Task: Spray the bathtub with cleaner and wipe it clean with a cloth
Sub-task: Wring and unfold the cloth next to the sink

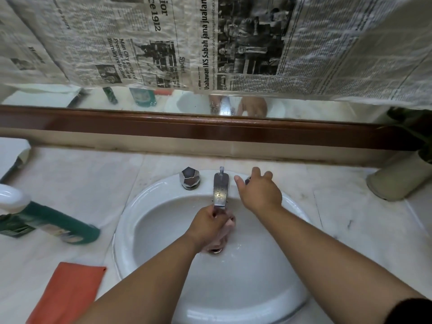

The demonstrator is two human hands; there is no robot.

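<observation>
L hand (205, 220) grips cloth (226, 232) under spout (221, 189); R hand (259, 195) at knob (247, 181).

Your left hand (208, 222) sits directly under the tip of the spout (221, 191), back of the hand up, fingers curled round a wet pinkish cloth (225, 232). Its bare forearm comes in from below and left of the spout, angling up toward it. Your right hand (259, 195) lies just right of the spout, palm down. The thumb stretches toward the spout and the fingers are fanned and bent over a tap handle (247, 180); whether they clasp it cannot be told. Your right forearm comes in from below and right of the spout, with a dark sleeve (411, 312) at the upper arm. Your wrists are apart and uncrossed.
</observation>
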